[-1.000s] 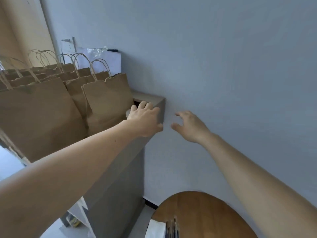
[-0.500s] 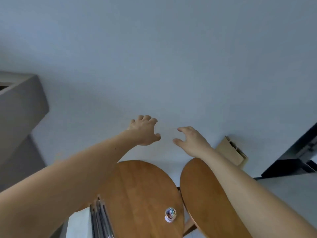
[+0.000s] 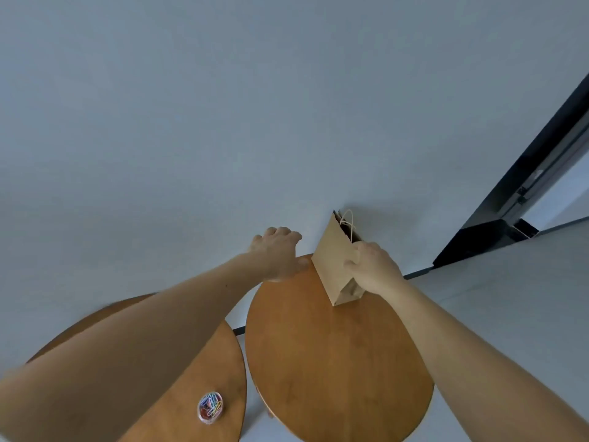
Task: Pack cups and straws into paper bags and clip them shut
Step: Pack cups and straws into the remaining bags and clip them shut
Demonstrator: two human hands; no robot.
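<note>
A brown paper bag [image 3: 331,266] with a twisted paper handle stands tilted at the far edge of the right round wooden table [image 3: 334,371], against the grey wall. My right hand [image 3: 371,266] grips the bag's right side. My left hand [image 3: 279,253] hovers just left of the bag over the table's far edge, fingers curled and holding nothing. A small clear tub of coloured paper clips [image 3: 210,407] sits on the left wooden table [image 3: 197,362]. No cups or straws are in view.
The two round tables stand side by side with a narrow gap between them. A grey wall rises right behind them. A dark door frame [image 3: 522,193] and pale floor lie to the right.
My view has swung right from the shelf of paper bags to the tables. My right hand has taken hold of the lone paper bag; my left hand has followed alongside.
</note>
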